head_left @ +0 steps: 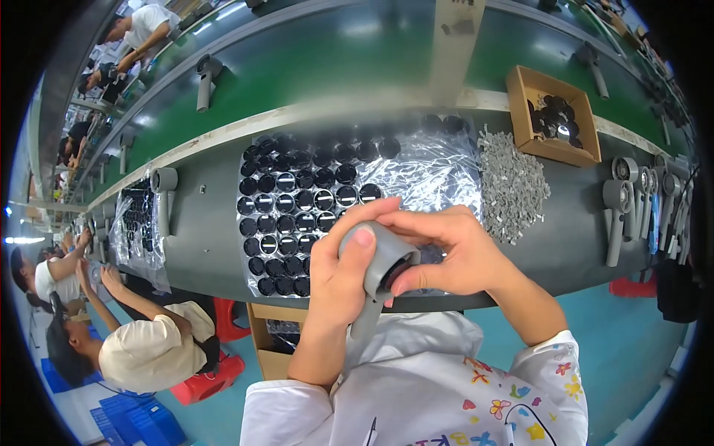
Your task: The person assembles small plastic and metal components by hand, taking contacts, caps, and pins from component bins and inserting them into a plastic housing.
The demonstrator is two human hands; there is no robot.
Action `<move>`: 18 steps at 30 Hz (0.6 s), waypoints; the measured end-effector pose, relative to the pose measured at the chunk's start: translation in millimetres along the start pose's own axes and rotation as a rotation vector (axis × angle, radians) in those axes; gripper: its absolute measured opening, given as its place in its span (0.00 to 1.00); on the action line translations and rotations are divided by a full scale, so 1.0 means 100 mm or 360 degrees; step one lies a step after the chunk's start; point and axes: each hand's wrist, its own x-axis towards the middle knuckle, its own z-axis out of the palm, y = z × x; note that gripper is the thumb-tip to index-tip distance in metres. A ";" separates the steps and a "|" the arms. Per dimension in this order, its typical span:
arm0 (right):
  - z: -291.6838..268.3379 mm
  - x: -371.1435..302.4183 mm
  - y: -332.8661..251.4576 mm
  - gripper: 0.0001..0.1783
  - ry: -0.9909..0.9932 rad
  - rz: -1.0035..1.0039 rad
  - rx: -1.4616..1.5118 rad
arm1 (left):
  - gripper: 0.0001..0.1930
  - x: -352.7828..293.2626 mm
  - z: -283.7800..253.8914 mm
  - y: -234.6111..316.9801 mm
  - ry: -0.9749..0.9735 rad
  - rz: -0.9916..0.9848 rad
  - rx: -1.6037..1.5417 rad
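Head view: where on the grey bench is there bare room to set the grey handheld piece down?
Bare grey bench lies between the upright grey piece and the tray of black discs; another patch sits between the pile of small grey parts and the grey pieces laid at right. The middle is crowded.

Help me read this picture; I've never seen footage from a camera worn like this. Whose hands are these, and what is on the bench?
A wide-angle camera on a person's head looks down at their own two bare hands, so edges bend. The left hand grips a grey handled device; the right hand holds its round head, fingers at the dark opening. On the grey bench lie a clear sheet of black round discs, a pile of small grey pieces, a cardboard box of dark parts and more grey devices. Other workers sit to the left.
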 end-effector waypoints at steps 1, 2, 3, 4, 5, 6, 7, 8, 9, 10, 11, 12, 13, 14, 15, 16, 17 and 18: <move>-0.01 -0.01 -0.02 0.44 -0.0017 -0.0018 -0.0166 | 0.29 0.00 0.01 0.01 0.0019 -0.0035 0.0067; 0.00 0.00 -0.02 0.44 -0.0022 -0.0024 -0.0166 | 0.32 -0.02 0.02 0.02 0.0042 -0.0073 0.0136; 0.01 0.01 -0.01 0.44 -0.0023 -0.0005 -0.0106 | 0.32 -0.02 0.01 0.01 0.0047 -0.0067 0.0138; 0.02 0.02 -0.01 0.44 -0.0025 0.0014 -0.0048 | 0.32 -0.02 -0.01 0.00 -0.0009 -0.0045 0.0098; 0.02 0.04 0.02 0.44 -0.0047 -0.0002 -0.0050 | 0.33 -0.02 -0.02 0.01 -0.0052 -0.0011 0.0060; 0.00 0.04 0.07 0.43 0.0037 -0.0150 0.0038 | 0.34 -0.01 0.05 0.05 -0.0049 -0.0029 -0.0035; -0.02 0.05 0.09 0.43 0.0121 -0.0297 0.0128 | 0.34 0.07 -0.03 0.01 -0.0248 -0.0016 -0.0255; -0.08 0.05 0.08 0.45 0.0145 -0.0371 0.0169 | 0.37 0.12 -0.04 -0.03 -0.0306 -0.0048 -0.0333; -0.12 0.05 0.06 0.45 0.0118 -0.0387 0.0170 | 0.39 0.15 -0.04 -0.04 -0.0367 -0.0079 -0.0411; -0.17 0.03 0.02 0.44 0.0360 -0.0391 0.0109 | 0.47 0.10 -0.06 0.00 -0.0468 -0.0270 -0.0261; -0.22 0.00 -0.02 0.42 0.0621 -0.0386 0.0045 | 0.44 0.05 -0.03 -0.06 -0.0448 -0.0107 -0.0114; -0.26 0.00 -0.07 0.42 0.0612 -0.0398 0.0053 | 0.37 0.04 -0.07 -0.09 -0.0523 -0.0207 0.0065; -0.30 0.01 -0.15 0.40 0.0575 -0.0407 -0.0046 | 0.31 0.03 -0.09 -0.09 -0.0595 -0.0310 0.0243; -0.35 0.00 -0.23 0.38 0.0539 -0.0413 -0.0150 | 0.31 0.02 -0.12 -0.02 -0.0589 -0.0306 0.0249; -0.41 -0.07 -0.30 0.38 0.0553 -0.0410 -0.0155 | 0.24 0.06 -0.16 0.07 -0.0571 -0.0372 0.0211; -0.47 -0.15 -0.35 0.35 0.0629 -0.0357 -0.0180 | 0.18 0.11 -0.21 0.16 -0.0553 -0.0440 0.0172; -0.52 -0.23 -0.39 0.33 0.0693 -0.0315 -0.0192 | 0.14 0.15 -0.24 0.29 -0.0464 -0.0406 0.0084; -0.63 -0.35 -0.38 0.30 0.0782 -0.0245 -0.0350 | 0.14 0.25 -0.33 0.33 -0.0393 -0.0361 0.0110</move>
